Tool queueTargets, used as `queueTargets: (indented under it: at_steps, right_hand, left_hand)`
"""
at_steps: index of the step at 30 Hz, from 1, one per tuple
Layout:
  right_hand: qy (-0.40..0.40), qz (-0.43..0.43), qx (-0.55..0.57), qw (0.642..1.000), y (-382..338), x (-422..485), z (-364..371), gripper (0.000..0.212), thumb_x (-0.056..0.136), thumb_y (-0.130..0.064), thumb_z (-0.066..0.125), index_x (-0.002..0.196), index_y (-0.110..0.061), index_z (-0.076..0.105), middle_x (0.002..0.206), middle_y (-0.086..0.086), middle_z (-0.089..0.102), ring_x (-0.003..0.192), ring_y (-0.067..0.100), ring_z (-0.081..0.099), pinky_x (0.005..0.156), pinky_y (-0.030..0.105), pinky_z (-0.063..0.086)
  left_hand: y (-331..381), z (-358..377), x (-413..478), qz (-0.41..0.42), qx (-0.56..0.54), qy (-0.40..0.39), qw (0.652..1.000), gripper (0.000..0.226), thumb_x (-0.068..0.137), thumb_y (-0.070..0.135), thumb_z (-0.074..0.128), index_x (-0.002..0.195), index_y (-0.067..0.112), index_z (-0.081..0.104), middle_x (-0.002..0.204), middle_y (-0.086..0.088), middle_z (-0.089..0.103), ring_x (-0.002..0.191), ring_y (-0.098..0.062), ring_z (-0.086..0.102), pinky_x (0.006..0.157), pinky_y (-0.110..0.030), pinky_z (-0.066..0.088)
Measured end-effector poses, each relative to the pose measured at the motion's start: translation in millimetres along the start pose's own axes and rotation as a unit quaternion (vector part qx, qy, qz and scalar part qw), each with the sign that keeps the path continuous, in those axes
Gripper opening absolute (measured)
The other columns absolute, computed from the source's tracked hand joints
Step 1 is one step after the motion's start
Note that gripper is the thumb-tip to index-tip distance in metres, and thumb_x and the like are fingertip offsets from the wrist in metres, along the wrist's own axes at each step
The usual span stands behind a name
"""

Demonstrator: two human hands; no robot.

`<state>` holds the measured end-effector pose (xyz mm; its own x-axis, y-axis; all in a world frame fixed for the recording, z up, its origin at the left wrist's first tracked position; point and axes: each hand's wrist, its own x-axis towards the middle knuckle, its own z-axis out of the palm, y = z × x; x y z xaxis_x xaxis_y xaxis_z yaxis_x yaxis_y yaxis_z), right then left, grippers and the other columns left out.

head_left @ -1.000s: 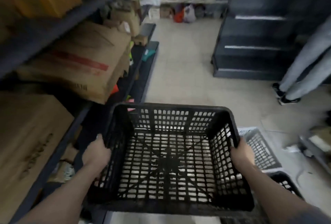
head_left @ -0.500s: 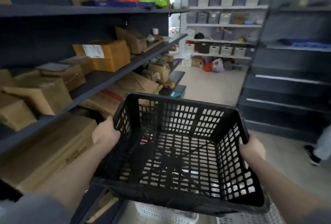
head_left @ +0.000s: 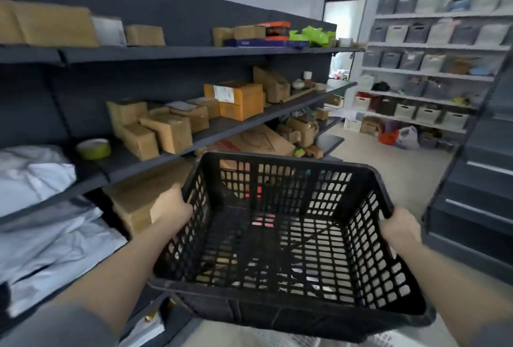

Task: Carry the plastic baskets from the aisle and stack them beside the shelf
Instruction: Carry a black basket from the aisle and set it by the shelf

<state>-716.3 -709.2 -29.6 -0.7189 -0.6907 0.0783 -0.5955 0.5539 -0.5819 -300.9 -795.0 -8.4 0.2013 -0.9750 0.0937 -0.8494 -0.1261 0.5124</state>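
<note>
Gripping opposite side rims, the left hand and right hand hold the empty black plastic basket in mid-air, just right of the dark shelf stacked with cardboard boxes. Compared with a second ago, the basket sits higher and tilts forward, its far wall now level with the lower shelf board. The floor, second basket and bystander's legs have left view; upper shelves and far bins have entered.

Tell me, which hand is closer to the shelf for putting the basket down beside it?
Left. The left hand grips the black basket on the side nearest the dark shelf; the right hand faces the open aisle.
</note>
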Motion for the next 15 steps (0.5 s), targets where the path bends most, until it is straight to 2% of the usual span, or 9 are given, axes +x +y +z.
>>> queueTargets:
  at_steps: [3,7,9,12,15]
  right_hand:
    - [-0.013,-0.036,0.008,0.999,-18.8,-32.4,-1.2,0.032,0.086,-0.014,0.059,0.111,0.005,0.059,0.111,0.032,0.062,0.108,0.044,0.058,0.092,0.044,0.047]
    - [-0.031,-0.089,0.021,0.995,-54.7,-87.8,7.1,0.032,0.081,-0.017,0.061,0.111,-0.006,0.061,0.106,0.026,0.066,0.103,0.043,0.061,0.089,0.045,0.051]
    - [-0.049,-0.139,0.017,0.989,-77.1,-126.7,12.8,0.031,0.082,-0.018,0.060,0.110,-0.005,0.060,0.106,0.028,0.065,0.102,0.044,0.061,0.085,0.044,0.050]
    - [-0.099,-0.197,0.022,0.975,-108.1,-198.0,17.6,0.029,0.081,-0.012,0.058,0.109,-0.004,0.058,0.107,0.029,0.065,0.102,0.044,0.060,0.084,0.042,0.049]
    - [-0.154,-0.250,0.027,0.956,-130.4,-259.7,31.5,0.029,0.083,-0.008,0.057,0.112,-0.003,0.056,0.106,0.027,0.065,0.099,0.042,0.062,0.078,0.039,0.049]
  left_hand:
    - [-42.0,-39.0,-36.3,-0.016,-0.022,0.026,0.999,0.012,0.084,0.016,0.056,0.092,0.012,0.048,0.084,-0.010,0.057,0.093,-0.037,0.063,0.067,-0.034,0.045]
    - [-113.6,-97.4,-98.5,-0.065,-0.037,0.075,0.994,0.024,0.083,0.013,0.056,0.105,0.005,0.058,0.099,-0.021,0.067,0.100,-0.039,0.063,0.080,-0.039,0.050]
    - [-153.4,-125.7,-138.8,-0.111,-0.035,0.098,0.988,0.024,0.084,0.017,0.057,0.103,0.003,0.060,0.102,-0.022,0.068,0.100,-0.040,0.064,0.085,-0.042,0.053]
    - [-208.1,-168.4,-201.0,-0.178,-0.013,0.132,0.975,0.022,0.082,0.009,0.056,0.102,0.001,0.057,0.105,-0.024,0.065,0.104,-0.042,0.060,0.081,-0.040,0.047]
    - [-254.2,-207.6,-268.1,-0.235,0.016,0.156,0.959,0.026,0.083,0.010,0.057,0.107,0.002,0.056,0.105,-0.024,0.065,0.103,-0.041,0.061,0.077,-0.039,0.046]
